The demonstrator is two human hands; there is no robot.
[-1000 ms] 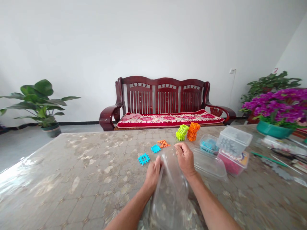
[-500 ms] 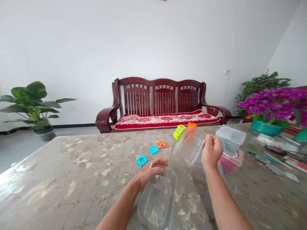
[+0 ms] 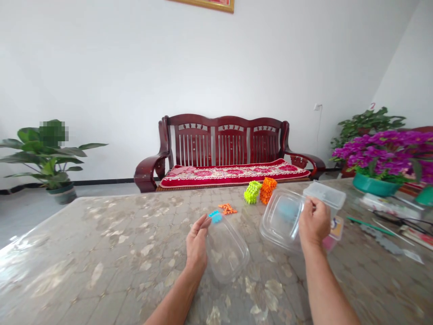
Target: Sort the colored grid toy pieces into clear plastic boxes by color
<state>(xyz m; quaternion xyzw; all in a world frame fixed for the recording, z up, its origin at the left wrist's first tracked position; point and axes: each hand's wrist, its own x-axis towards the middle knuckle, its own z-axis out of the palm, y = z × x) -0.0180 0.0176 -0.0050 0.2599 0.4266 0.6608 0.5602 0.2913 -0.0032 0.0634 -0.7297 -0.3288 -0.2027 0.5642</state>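
My left hand (image 3: 197, 243) grips the left side of a clear plastic box (image 3: 226, 248), tilted up off the marble-patterned table (image 3: 101, 253). My right hand (image 3: 314, 224) is closed on the edge of a clear plastic lid (image 3: 281, 219), held tilted to the right of the box. Behind the box lie a blue toy tile (image 3: 215, 216) and an orange tile (image 3: 228, 208). Farther back stand a lime-green block stack (image 3: 252, 192) and an orange block stack (image 3: 267, 189).
Lidded clear tubs (image 3: 325, 194) stacked over a pink-filled one sit behind my right hand. A purple flower pot (image 3: 375, 184), pens and papers lie at the far right. A red wooden bench (image 3: 226, 153) and a leafy floor plant (image 3: 50, 158) stand beyond the table.
The lid has come off the clear box: my right hand carried it up and rightward. My left hand lifted and tilted the box, which now hides one blue tile.
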